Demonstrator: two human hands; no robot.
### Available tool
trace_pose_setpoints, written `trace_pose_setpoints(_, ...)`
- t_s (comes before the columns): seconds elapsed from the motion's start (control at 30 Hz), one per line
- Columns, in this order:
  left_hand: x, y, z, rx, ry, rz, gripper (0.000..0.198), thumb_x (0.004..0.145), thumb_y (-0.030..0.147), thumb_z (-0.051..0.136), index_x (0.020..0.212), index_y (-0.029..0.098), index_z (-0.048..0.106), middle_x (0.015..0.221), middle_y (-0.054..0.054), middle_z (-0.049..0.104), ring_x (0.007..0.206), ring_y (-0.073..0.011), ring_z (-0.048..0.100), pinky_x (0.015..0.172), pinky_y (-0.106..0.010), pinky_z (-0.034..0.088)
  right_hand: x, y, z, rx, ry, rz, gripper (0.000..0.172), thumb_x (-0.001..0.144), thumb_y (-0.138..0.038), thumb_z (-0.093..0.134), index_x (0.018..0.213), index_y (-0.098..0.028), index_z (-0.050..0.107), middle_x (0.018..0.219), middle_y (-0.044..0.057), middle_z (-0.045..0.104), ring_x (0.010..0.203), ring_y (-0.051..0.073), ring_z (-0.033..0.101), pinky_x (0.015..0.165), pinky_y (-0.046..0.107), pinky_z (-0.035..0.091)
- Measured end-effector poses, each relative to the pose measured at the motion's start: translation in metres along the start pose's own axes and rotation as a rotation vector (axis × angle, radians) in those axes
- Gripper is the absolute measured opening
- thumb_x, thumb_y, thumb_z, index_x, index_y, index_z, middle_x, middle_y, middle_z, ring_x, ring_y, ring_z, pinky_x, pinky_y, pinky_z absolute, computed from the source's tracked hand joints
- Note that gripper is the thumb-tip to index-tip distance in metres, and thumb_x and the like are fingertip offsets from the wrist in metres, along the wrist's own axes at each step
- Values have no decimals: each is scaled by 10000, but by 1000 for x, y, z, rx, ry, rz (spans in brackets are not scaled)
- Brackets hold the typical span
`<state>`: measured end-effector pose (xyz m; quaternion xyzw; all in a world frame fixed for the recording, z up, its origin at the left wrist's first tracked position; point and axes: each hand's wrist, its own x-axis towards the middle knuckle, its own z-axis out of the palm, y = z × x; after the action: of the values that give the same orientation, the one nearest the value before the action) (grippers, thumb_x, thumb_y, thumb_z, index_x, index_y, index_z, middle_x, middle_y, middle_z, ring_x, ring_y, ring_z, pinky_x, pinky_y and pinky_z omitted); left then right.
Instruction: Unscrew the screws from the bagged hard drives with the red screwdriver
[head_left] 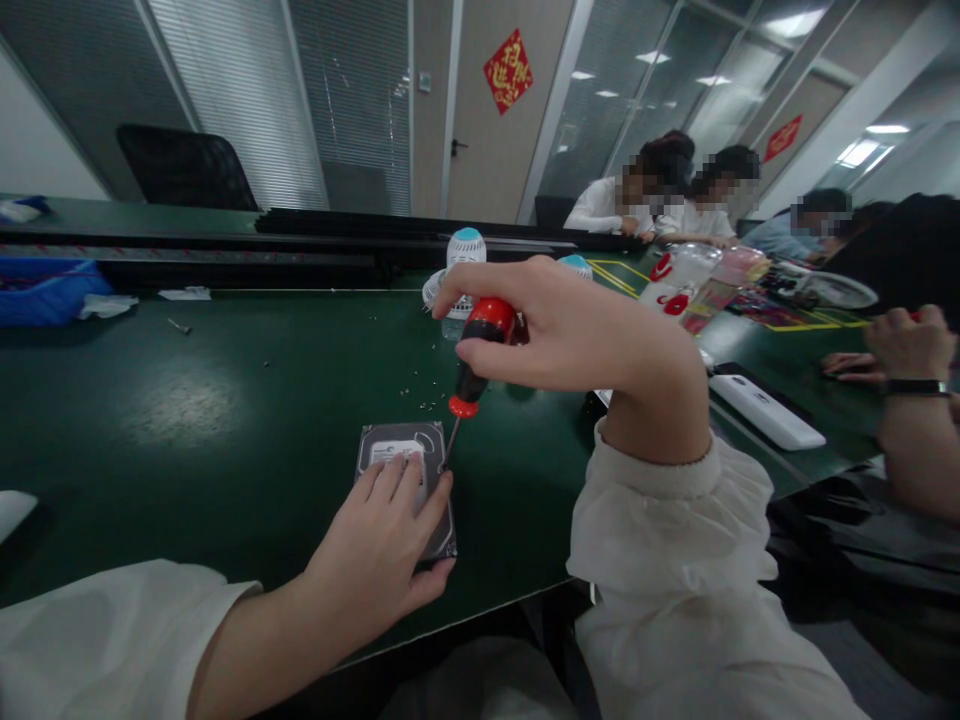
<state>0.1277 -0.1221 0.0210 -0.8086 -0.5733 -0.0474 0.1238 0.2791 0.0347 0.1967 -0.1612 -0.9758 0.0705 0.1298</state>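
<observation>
A hard drive (437, 538) with a white label lies flat on the green table near its front edge. Across its top rests my left hand (386, 535), fingers stretched out and thumb apart by the lower right corner. My right hand (559, 325) is closed around the red and black handle of a screwdriver (474, 378). The shaft slants down, and its tip meets the drive's right edge beside my left index finger. Whether the tip sits in a screw is too small to tell. Several tiny screws (424, 390) lie scattered just beyond the drive.
Behind my right hand stand white and blue handheld fans (466, 248) and clear bottles (686, 270). A white case-like object (769, 410) lies to the right, near a co-worker's hand (911, 345). At the far left is a blue bin (49, 290). Black bars (322, 222) line the back.
</observation>
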Motion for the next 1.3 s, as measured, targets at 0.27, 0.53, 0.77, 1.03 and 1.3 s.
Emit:
trace_pose_setpoints(0.27,1,0,1,4,27,2,733,866,612,674,1425,138,653,1360,-310,646,1208,-444,651,978,-545,556,1,2,2,-51,16,27,356,962,-412,587,1199,-149,623,869,-8,583,757,98,461,713,275,309)
trace_pose_setpoints(0.53,0,0,-1,9,22,4,735,842,597,709,1414,137,663,1345,-314,657,1192,-443,663,967,-540,566,3,3,2,-13,42,-26,352,969,-452,575,1053,-129,686,849,8,602,754,100,465,701,277,307)
trace_pose_setpoints(0.77,0,0,-1,10,18,1,720,868,600,675,1422,142,656,1356,-304,654,1204,-438,658,981,-540,558,2,3,3,-89,20,92,428,956,-524,572,1182,-170,652,856,6,586,747,118,449,695,289,278)
trace_pose_setpoints(1.03,-1,1,-1,6,-12,-1,730,874,598,673,1445,145,634,1374,-295,641,1227,-441,636,991,-541,542,1,4,2,-50,-6,98,420,941,-490,604,1219,-175,624,834,-12,592,708,103,450,682,279,279)
trace_pose_setpoints(1.3,-1,0,-1,-9,-5,-7,723,873,581,683,1439,133,637,1369,-288,638,1223,-443,623,992,-552,528,0,3,1,-18,-17,47,387,946,-387,612,1261,-162,602,777,-31,574,703,96,451,699,271,300)
